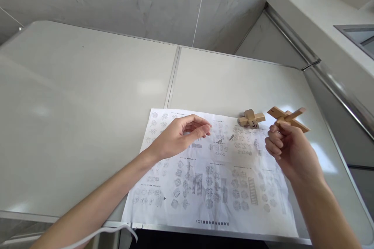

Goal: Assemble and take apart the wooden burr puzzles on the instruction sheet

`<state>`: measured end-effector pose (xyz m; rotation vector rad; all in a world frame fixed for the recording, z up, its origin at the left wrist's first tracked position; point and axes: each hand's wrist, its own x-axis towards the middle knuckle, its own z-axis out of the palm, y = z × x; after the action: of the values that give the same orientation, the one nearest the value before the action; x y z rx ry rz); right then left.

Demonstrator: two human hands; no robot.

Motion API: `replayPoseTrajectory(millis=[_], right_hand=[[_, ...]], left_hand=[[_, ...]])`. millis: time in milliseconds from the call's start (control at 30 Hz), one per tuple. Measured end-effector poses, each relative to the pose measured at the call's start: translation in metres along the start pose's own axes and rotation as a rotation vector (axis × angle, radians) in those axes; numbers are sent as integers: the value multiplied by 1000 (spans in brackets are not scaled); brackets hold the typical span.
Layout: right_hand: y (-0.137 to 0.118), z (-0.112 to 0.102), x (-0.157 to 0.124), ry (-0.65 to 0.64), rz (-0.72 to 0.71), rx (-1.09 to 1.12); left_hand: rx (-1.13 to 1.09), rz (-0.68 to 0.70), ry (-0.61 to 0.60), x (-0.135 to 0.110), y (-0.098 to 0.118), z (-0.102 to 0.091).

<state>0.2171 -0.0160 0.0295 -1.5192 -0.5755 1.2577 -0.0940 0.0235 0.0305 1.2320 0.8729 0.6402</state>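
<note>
1. The right hand [292, 151] is closed around a pale wooden cross of interlocked notched bars [288, 118], gripping it from below with the fingers curled. It holds the cross in the air above the far right corner of the sheet.
2. The left hand [178, 136] holds nothing. Its fingers are loosely bent with the thumb near the fingertips, over the far left part of the sheet.
3. A large white paper sheet printed with grey puzzle diagrams [210, 179] lies flat at the near edge of the white tabletop [87, 105], right of the metal seam [172, 78].
4. A line of print runs along the sheet's near edge, upside down to the camera and too small to read.
5. A second small wooden bar puzzle [251, 119] rests at the sheet's far edge, just beside the held cross. It bears a dark handwritten mark that I cannot read for certain.
6. A thin white cord [117, 229] hangs at the near edge, under the left forearm.
</note>
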Motion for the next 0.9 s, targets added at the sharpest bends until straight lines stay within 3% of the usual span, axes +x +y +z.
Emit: replayPoseTrajectory(millis=[100,167,433,700,900], right_hand=[[-4,3,-9,-5,-133,-78],[-4,7,-15,-79,-210,-152],[10,48,-36,-696,-360,-561],[25,78,-41,-980,-328,-494],[39,82,-37,-1039,-302,-402]], left_hand=[[-42,-24,1,-4,-2,-3],[-69,-25,-4,-6,-2,-5],[-135,-65,-51,-11,-1,-12],[-229,-12,-155,-11,-14,-9],[-210,-49,-223,-13,-11,-5]])
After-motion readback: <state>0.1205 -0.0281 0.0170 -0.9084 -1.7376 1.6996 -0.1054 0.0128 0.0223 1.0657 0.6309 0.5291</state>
